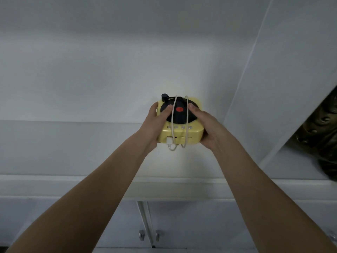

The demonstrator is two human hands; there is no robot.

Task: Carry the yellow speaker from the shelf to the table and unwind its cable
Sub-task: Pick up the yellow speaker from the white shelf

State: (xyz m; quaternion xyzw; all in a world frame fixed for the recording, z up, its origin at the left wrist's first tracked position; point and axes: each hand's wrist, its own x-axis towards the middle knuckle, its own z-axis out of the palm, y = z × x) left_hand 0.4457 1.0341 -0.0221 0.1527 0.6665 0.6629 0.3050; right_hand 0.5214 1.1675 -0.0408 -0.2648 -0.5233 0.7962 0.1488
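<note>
Both bare arms reach out together; the left hand (155, 125) and right hand (209, 128) clasp the yellow speaker (180, 133) between them, thumbs pressed onto its black disc (179, 111). A white cable (186, 123) stays looped around it, over the white shelf (109, 157) beyond.

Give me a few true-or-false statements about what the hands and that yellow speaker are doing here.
1. Both hands, left hand and right hand, grip the square yellow plastic speaker. True.
2. The white cable is wrapped around the speaker. True.
3. The black disc's centre is blue. False: it is red.
4. The speaker lies on a wooden floor. False: it is held over a white shelf.
5. The cable's plug hangs loose. False: it sits in the front socket.
</note>
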